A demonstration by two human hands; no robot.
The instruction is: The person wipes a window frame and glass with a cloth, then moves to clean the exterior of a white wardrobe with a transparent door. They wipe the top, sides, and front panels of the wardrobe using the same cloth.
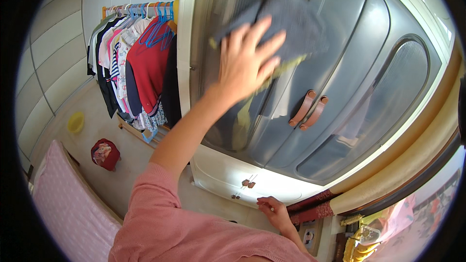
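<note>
My left hand (242, 58) reaches up with its fingers spread over a dark grey cloth (291, 25) with yellow-green edging, holding it against the wardrobe's upper left door. The cloth is blurred, and its underside is hidden. Grey double doors (335, 40) with ribbed, see-through panels and white framing form the wardrobe front. Two brown leather-like handles (303, 110) sit where the doors meet, right of and below that hand. Low in front of me, my right hand (273, 211) has loosely curled fingers and nothing visible in it, near the white lower cupboard doors (222, 169).
A wooden rack of hanging clothes (145, 69) stands left of the wardrobe. A red stool (105, 154) and a yellow basin (75, 122) are on the floor. A bed with a pink cover (69, 203) lies at lower left. Beige curtains (400, 174) hang at right, near bananas (364, 251).
</note>
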